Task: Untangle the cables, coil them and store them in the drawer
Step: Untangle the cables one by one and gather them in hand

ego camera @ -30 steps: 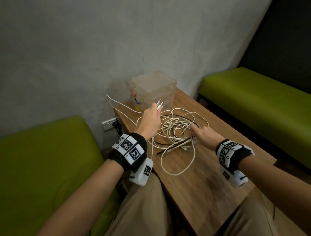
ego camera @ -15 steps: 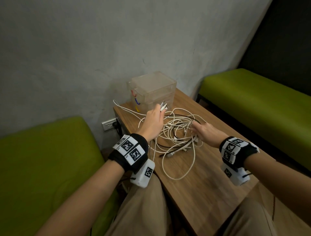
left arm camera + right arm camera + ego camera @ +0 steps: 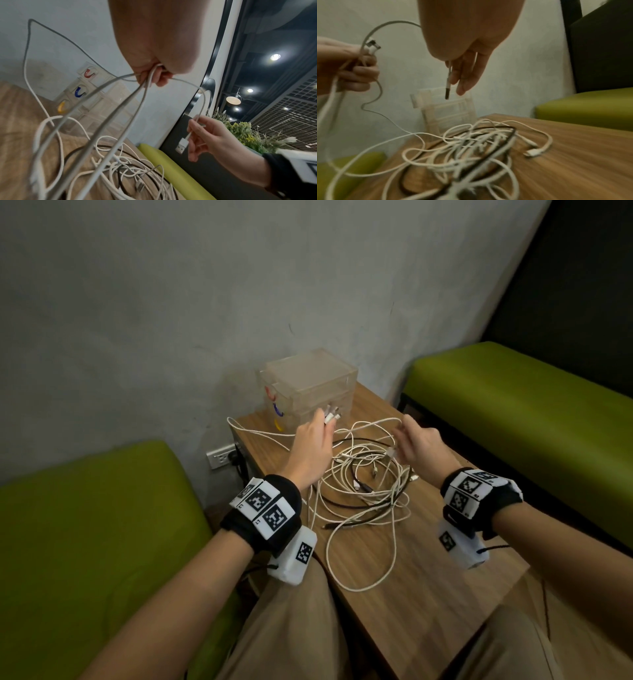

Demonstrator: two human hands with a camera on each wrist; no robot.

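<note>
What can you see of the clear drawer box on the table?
The clear drawer box looks like translucent plastic or acrylic, cube-like, upright at the wooden table's back corner near the grey wall. It has three stacked drawers with curved handles: red on top, blue in the middle, yellow at the bottom. All look closed; contents unclear. Neither hand touches it.

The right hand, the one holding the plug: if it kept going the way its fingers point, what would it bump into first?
Probably the clear drawer box. In the right wrist view the right hand points its fingers down toward the box top, with only air between. Depth is hard to judge, so it might just miss and meet the cable tangle.
</note>
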